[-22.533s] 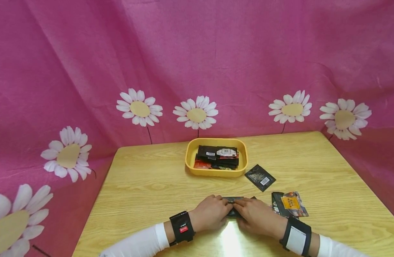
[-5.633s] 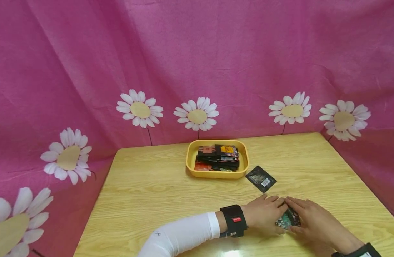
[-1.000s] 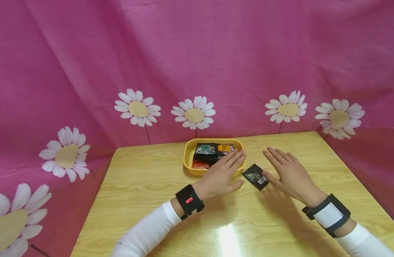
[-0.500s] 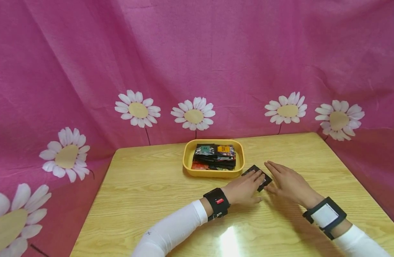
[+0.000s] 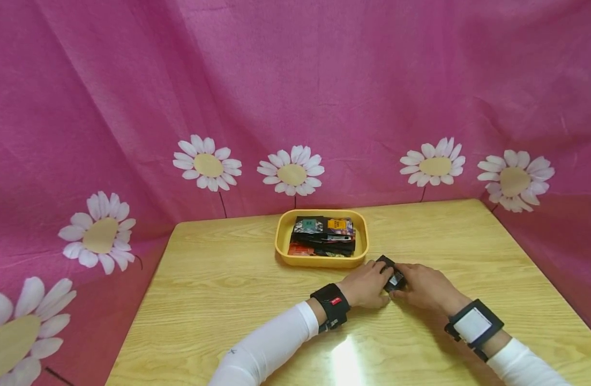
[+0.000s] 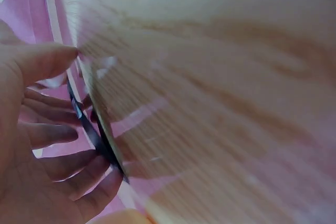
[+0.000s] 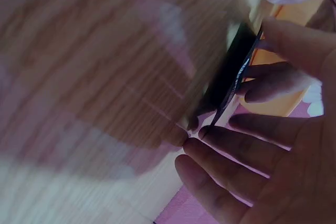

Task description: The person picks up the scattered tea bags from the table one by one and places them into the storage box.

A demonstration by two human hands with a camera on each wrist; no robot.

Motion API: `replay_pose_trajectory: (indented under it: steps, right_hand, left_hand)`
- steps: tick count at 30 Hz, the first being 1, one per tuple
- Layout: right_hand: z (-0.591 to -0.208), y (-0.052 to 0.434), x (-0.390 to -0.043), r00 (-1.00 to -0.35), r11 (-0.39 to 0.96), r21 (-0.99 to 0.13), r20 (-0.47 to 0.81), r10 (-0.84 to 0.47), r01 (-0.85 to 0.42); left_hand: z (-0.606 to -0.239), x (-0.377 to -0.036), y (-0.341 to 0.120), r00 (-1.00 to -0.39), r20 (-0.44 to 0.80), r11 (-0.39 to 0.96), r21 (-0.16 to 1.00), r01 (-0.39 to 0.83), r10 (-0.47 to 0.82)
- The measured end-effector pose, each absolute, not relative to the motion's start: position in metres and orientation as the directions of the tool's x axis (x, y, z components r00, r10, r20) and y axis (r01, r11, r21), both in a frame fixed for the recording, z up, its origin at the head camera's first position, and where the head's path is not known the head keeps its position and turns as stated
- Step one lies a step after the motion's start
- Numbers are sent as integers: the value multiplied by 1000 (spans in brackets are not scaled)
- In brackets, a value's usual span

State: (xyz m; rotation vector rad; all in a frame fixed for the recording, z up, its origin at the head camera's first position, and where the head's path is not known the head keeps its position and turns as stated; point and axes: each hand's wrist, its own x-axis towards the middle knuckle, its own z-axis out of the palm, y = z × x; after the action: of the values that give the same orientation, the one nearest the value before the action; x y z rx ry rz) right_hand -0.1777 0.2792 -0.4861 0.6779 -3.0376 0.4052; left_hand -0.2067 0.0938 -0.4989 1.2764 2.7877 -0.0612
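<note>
Both hands (image 5: 369,283) (image 5: 420,289) pinching black sachet (image 5: 393,274), wrist views show its thin edge (blurred), yellow tray (image 5: 282,245) only overhead

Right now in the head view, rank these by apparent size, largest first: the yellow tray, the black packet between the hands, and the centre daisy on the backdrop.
1. Yellow tray, clearly widest.
2. Centre daisy, narrower than the tray.
3. Black packet, smallest, though the left hand and right hand cover part of it, so its full outline is not visible.
</note>
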Motion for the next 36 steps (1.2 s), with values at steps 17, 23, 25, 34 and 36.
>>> replay_pose_trajectory:
  steps: [17, 23, 25, 34, 36]
  right_hand:
    - [-484, 265, -155, -838, 840, -118, 228, -496, -530]
    - [-449, 259, -152, -791, 822, -63, 321, -521, -566]
    - [-435, 254, -156, -772, 812, -68, 364, -521, -580]
    - [-410, 216, -195, -666, 762, -70, 542, -513, -644]
    - [-411, 207, -207, -660, 759, -72, 551, -511, -647]
  left_hand:
    - [-495, -198, 81, -567, 47, 569, -86, 818, 822]
    - [-463, -195, 63, -539, 218, 558, -32, 829, 814]
    - [-446, -198, 54, -527, 302, 567, -59, 821, 795]
    - [-405, -232, 7, -475, 464, 612, -204, 764, 748]
    - [-404, -242, -2, -498, 454, 637, -229, 736, 739]
